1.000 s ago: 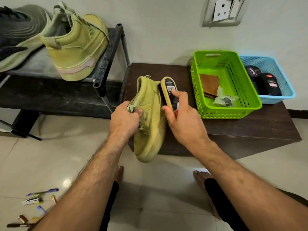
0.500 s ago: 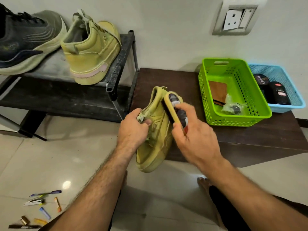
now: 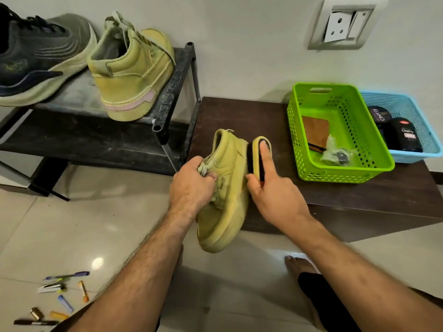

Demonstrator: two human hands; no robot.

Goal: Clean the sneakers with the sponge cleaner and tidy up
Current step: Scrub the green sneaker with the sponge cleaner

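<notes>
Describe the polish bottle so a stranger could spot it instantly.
Start at the dark wooden table by the wall and find the blue basket behind the green basket. The polish bottle lies inside it: tall and black, unlike the round flat tin beside it.

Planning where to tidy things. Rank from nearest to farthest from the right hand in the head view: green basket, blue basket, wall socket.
1. green basket, on the table just right of the right hand.
2. blue basket, behind the green one, farther right.
3. wall socket, high on the wall.
</notes>
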